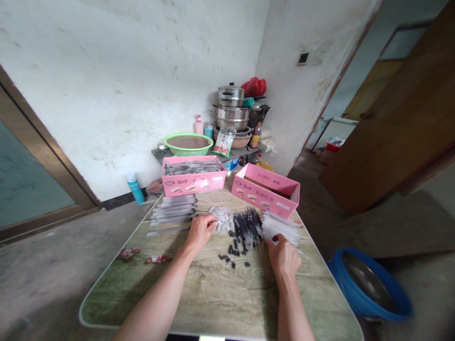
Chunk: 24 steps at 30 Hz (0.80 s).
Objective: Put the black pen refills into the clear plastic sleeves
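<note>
My left hand (202, 230) is closed in a pinch at the edge of a pile of small white pieces (223, 219); whatever it grips is too small to make out. At the right, my right hand (285, 255) has its fingers curled together at the near end of a bundle of translucent white tubes (280, 226). Its fingertips are partly hidden. Between my hands lie a heap of thin black-ended sticks (248, 227) and several short black caps (233, 251). Left of my left hand, grey-white pen-like tubes (174, 210) lie in a row.
Behind the piles stand a pink box (194, 184) full of similar tubes and a second pink box (265, 199). The wood-patterned table (227, 298) has rounded corners. A blue tub (398, 303) sits at the right; a spray can (135, 188) is at the left. Pots (232, 113) stand behind.
</note>
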Each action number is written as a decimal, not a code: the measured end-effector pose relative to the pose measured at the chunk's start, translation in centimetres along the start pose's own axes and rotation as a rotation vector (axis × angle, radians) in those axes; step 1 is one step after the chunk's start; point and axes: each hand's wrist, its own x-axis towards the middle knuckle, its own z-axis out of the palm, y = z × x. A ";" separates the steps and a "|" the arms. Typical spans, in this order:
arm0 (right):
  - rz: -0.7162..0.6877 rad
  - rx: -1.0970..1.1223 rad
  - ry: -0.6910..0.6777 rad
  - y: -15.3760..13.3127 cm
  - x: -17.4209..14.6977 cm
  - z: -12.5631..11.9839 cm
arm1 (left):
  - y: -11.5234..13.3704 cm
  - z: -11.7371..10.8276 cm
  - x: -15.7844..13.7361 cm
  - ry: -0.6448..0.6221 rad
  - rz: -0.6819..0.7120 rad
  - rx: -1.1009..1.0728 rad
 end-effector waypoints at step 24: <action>-0.202 1.078 0.449 -1.5 -1.6 0.7 | 4.5 4.5 -1.5 -0.237 0.436 0.040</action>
